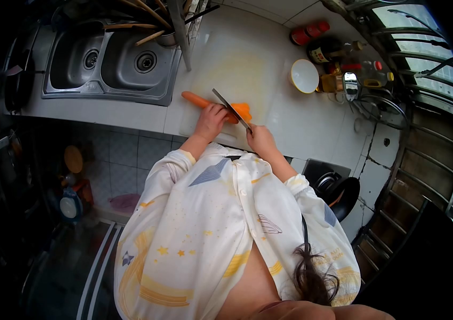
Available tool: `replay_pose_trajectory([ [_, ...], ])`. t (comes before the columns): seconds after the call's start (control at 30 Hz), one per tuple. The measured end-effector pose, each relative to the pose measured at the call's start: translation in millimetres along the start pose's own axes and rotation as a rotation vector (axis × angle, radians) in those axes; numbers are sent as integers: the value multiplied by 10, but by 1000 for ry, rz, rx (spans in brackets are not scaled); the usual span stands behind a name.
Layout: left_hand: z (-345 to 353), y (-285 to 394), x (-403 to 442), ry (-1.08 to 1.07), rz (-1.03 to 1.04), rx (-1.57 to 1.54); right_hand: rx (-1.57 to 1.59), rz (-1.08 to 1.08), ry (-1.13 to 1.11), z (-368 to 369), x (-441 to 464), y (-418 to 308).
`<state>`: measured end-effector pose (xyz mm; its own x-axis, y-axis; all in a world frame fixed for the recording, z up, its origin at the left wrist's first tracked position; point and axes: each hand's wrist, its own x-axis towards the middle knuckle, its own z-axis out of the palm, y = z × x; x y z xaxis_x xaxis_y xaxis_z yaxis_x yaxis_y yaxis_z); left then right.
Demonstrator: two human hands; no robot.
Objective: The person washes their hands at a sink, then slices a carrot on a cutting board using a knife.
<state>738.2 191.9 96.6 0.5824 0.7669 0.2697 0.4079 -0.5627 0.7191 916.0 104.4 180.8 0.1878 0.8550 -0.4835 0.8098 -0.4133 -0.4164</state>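
A loose white shirt point(205, 213) printed with yellow stars lay nearest the camera, a lock of dark hair point(311, 274) hanging over it. Beyond the shirt, the person's right hand point(261, 140) was wrapped round the handle of a knife point(229, 107), while the left hand point(211, 121) gripped a carrot point(194, 99) from above, seemingly to stop it rolling under the blade. The carrot lay crosswise on a pale cutting board point(237, 64), its uncut end pointing left; the blade slanted between that length and some orange pieces point(243, 110), close beside the left hand. A black pan point(350, 196) sat off to the right, well apart. Farther out, a sink point(114, 97) bordered the left side, where a metal post point(179, 32) and wooden utensils point(149, 16) hemmed in the board. A white bowl point(305, 76) and several bottles point(343, 49) limited room on the right, probably set aside to spare cutting space.
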Motion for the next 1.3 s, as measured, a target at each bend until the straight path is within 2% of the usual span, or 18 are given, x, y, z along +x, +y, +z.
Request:
replay_pose_trajectory([
  [0.33,23,0,10,26,-2,-23,-25,63,-70,-293,-371,-26],
  [0.83,1,10,46,-1,-6,-19,-18,47,-60,-92,-117,37],
  [1.3,32,-8,11,27,-5,-39,-30,64,-76,-250,-363,-13],
])
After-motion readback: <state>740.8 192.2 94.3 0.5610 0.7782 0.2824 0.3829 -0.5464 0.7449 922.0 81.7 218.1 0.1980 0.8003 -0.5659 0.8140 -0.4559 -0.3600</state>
